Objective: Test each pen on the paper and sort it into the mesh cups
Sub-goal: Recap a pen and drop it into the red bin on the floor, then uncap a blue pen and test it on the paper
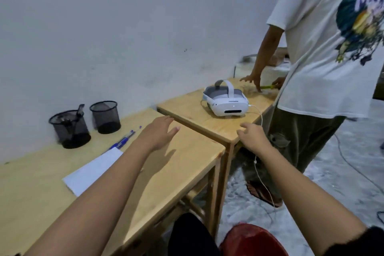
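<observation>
Holding both grips out empty: left grip (160,131) spread wide just right of the paper (93,170), right grip (251,137) loosely curled, farther right again. Logging blue pens (124,139) lying at the paper's far corner, mesh cups (105,117) standing beyond them.

Risking, probably:
- snagging the white cable (255,161) well right of the paper and dragging the headset (225,102)
- nudging the pens into rolling

Working at a pale wooden surface (187,162) against a bare white wall (124,27); another person (315,48) standing far right of the paper.
</observation>
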A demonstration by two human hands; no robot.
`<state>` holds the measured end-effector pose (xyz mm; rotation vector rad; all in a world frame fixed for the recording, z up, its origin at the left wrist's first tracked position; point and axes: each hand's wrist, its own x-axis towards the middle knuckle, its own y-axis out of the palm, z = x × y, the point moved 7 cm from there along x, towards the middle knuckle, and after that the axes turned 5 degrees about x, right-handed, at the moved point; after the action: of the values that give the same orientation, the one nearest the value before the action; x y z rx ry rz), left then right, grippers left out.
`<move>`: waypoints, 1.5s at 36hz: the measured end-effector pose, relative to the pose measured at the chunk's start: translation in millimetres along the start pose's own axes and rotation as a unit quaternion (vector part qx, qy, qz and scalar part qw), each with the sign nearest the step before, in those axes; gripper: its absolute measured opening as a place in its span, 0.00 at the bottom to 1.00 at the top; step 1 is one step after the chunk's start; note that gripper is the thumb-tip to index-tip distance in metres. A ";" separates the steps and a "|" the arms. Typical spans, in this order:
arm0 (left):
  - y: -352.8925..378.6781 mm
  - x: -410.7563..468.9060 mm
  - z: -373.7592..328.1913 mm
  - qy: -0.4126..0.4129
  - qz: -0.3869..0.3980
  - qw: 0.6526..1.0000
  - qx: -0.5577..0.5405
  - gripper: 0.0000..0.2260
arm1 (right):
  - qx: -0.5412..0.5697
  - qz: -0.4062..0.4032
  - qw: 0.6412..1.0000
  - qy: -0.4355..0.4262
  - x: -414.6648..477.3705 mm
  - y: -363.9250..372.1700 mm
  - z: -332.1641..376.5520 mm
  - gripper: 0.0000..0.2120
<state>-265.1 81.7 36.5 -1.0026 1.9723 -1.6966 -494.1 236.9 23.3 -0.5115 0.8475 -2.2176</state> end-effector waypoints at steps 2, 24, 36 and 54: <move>-13.4 -8.9 22.8 -0.024 -0.003 1.000 -0.001 0.26 | -0.004 0.016 1.000 -0.026 3.0 15.4 28.5 0.20; -42.0 -172.3 260.6 -0.326 -0.048 0.943 -0.047 0.23 | 0.013 0.270 0.929 -0.255 -2.2 282.6 230.9 0.13; -16.6 -200.9 272.0 -0.336 -0.024 0.941 -0.017 0.21 | -0.014 0.368 0.862 -0.348 2.5 316.9 247.9 0.06; -18.6 -187.6 278.2 -0.361 -0.051 0.931 -0.008 0.16 | 0.062 0.323 0.868 -0.371 -2.3 314.9 254.3 0.04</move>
<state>55.3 15.7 -40.6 -1.4873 1.4572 -1.1058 -201.1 -39.5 -16.4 -0.8009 0.3655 -1.2799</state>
